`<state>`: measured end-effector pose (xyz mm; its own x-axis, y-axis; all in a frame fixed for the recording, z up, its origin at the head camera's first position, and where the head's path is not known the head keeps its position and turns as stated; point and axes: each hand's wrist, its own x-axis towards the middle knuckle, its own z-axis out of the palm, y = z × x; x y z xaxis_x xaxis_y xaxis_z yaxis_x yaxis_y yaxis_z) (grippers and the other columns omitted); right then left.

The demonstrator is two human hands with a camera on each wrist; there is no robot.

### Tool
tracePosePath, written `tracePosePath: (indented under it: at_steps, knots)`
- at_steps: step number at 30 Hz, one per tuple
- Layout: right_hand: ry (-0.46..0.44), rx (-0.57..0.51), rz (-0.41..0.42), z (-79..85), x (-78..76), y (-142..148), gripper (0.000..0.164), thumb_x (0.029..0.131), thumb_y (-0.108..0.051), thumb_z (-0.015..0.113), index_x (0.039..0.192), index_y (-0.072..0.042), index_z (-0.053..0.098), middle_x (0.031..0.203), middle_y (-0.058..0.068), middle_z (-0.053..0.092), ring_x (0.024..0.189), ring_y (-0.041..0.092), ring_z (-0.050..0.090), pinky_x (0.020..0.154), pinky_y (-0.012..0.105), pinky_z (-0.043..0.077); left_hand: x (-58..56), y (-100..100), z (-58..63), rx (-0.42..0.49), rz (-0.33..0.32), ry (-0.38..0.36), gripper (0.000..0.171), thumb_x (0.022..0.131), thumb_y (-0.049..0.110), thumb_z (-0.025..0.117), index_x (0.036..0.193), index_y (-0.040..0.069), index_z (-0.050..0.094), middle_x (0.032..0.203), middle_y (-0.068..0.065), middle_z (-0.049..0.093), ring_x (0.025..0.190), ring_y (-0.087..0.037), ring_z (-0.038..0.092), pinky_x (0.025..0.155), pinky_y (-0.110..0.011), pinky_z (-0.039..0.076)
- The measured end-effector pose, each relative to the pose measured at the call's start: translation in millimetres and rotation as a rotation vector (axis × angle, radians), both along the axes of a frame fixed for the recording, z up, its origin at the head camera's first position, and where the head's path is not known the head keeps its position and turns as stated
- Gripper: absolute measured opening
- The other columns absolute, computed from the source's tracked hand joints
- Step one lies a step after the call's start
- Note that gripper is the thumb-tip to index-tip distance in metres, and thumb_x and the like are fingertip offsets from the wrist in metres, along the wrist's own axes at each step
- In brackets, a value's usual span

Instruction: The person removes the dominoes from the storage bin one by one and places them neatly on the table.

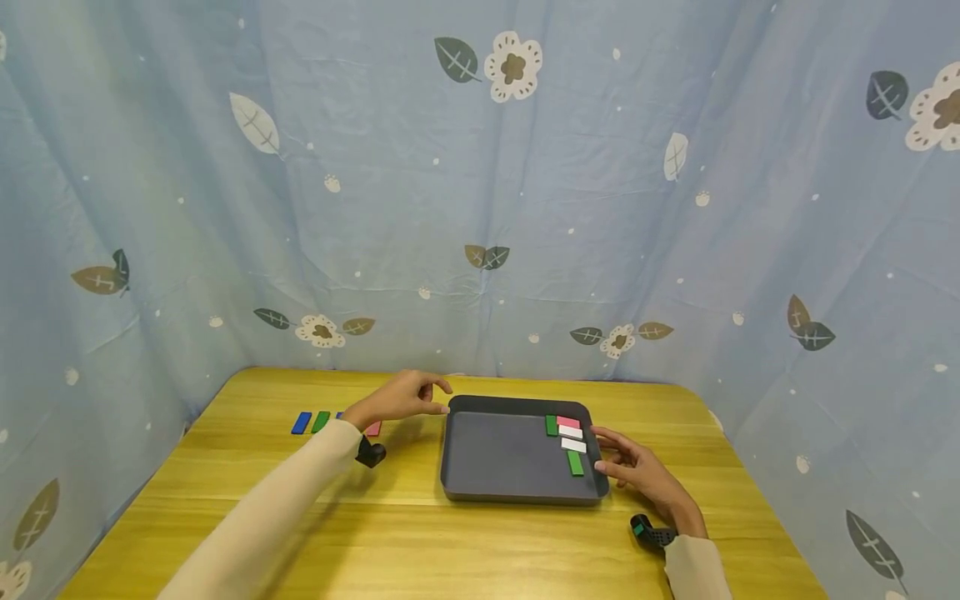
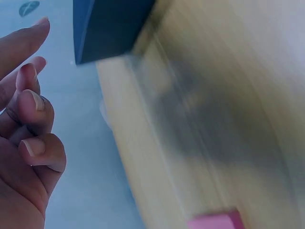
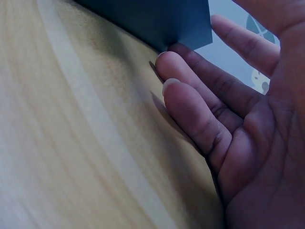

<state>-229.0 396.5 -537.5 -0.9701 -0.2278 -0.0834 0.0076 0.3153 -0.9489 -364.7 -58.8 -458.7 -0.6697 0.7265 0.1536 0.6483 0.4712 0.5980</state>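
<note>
As I see it, tray (image 1: 495, 458) lies lengthwise between left hand (image 1: 401, 396) and right hand (image 1: 643, 471). Both loosely spread, right nearer.

Before us the tray (image 1: 495, 458) on the table (image 1: 420, 550), five blocks (image 1: 573, 445) in its right part, other blocks (image 1: 321, 422) left, curtain (image 1: 390, 167) behind.

Pale blue curtain (image 1: 390, 192) on far side, left and right, hanging in soft vertical folds. Printed white flowers (image 1: 513, 67), brown-centred; leaves (image 1: 457, 60) in grey-green, brown and white (small pale dots scattered between). Wooden table (image 1: 480, 542), yellowish, grain running crosswise, far corners rounded, far edge close by curtain. Light diffuse, shadows soft-edged on wood.
</note>
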Motion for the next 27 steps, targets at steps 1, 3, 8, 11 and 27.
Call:
tracePosePath:
  at_steps: [1, 3, 8, 11, 27]
  knots:
    - [0.003, 0.001, 0.002, -0.3, -0.2, 0, 0.061, 0.091, -0.025, 0.066, 0.145, -0.032, 0.04, 0.139, 0.004, 0.047, 0.094, 0.034, 0.054, 0.064, 0.036, 0.048, 0.1, 5, 1.2, 0.003, -0.01, -0.003, 0.028, 0.086, 0.029, 0.072, 0.113, 0.021, 0.066, 0.065, 0.0, 0.055, 0.053, -0.009, 0.044, 0.056, -0.026, 0.04]
    - [0.005, -0.001, 0.007, -0.9, -0.3, 0, 0.06, 0.091, -0.024, 0.066, 0.145, -0.031, 0.04, 0.14, 0.005, 0.046, 0.094, 0.033, 0.055, 0.063, 0.036, 0.048, 0.2, 14, 2.9, 0.002, -0.026, -0.005, 0.027, 0.087, 0.03, 0.071, 0.113, 0.024, 0.065, 0.067, 0.0, 0.056, 0.054, -0.008, 0.045, 0.056, -0.025, 0.041]
    - [0.011, -0.004, 0.02, -1.0, -0.4, 0, 0.061, 0.092, -0.024, 0.065, 0.146, -0.03, 0.039, 0.14, 0.006, 0.046, 0.093, 0.033, 0.054, 0.063, 0.036, 0.048, -0.8, 37, 8.8, -0.012, -0.074, 0.007, 0.029, 0.088, 0.032, 0.07, 0.114, 0.022, 0.066, 0.067, 0.0, 0.058, 0.053, -0.009, 0.046, 0.055, -0.026, 0.041]
    - [0.017, 0.001, 0.02, -0.4, -1.1, 0, 0.061, 0.092, -0.025, 0.066, 0.146, -0.029, 0.038, 0.141, 0.006, 0.045, 0.093, 0.033, 0.054, 0.063, 0.036, 0.048, -2.0, 51, 13.3, -0.013, -0.104, 0.022, 0.029, 0.087, 0.032, 0.071, 0.113, 0.021, 0.066, 0.067, 0.001, 0.059, 0.052, -0.009, 0.047, 0.055, -0.025, 0.042]
    - [0.022, 0.015, 0.012, -1.4, 0.7, 1, 0.061, 0.091, -0.026, 0.066, 0.145, -0.032, 0.039, 0.14, 0.005, 0.046, 0.095, 0.034, 0.054, 0.064, 0.036, 0.048, 3.9, 122, 6.4, -0.008, -0.199, 0.007, 0.033, 0.085, 0.028, 0.074, 0.113, 0.012, 0.068, 0.067, 0.001, 0.059, 0.055, -0.01, 0.05, 0.056, -0.023, 0.042]
